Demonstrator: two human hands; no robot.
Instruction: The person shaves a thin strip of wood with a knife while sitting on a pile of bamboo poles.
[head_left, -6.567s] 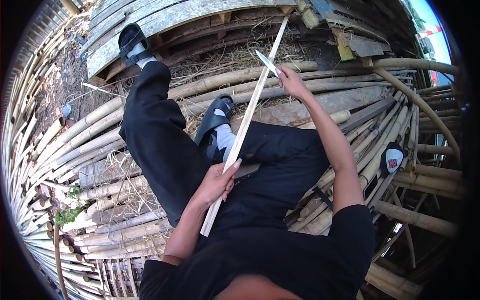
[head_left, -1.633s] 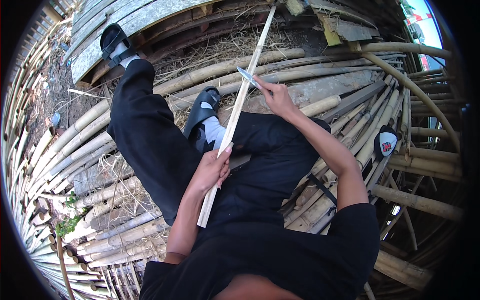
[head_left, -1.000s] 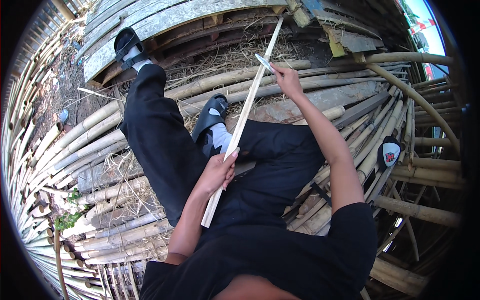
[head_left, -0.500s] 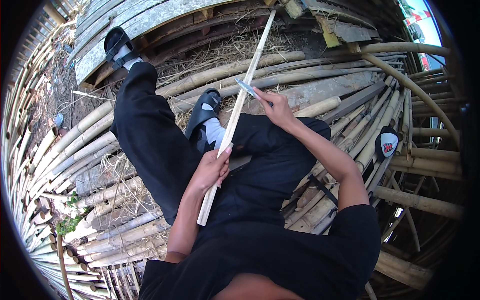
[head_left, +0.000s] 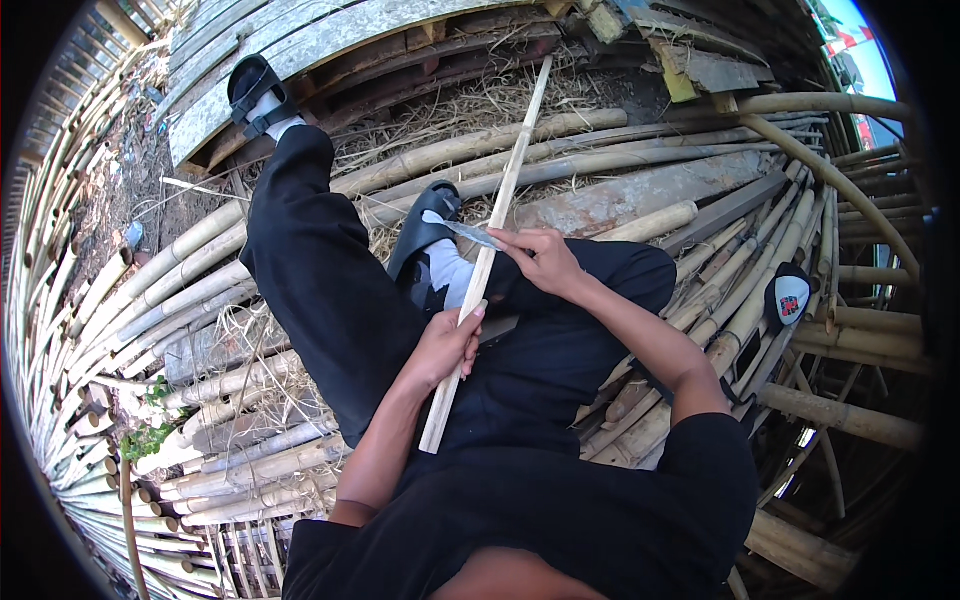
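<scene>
Seated on stacked bamboo poles [head_left: 560, 165], the right hand [head_left: 545, 262], grip pinching a knife [head_left: 462, 231], has drawn the blade back down the bamboo strip [head_left: 488, 258] clasped by the left hand [head_left: 445, 347], another shaving pass evidently underway.

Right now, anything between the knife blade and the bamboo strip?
Nothing visible. The knife in the right hand lies straight across the bamboo strip, blade on its surface. The left hand has its grip lower on the strip, clear of the blade.
</scene>
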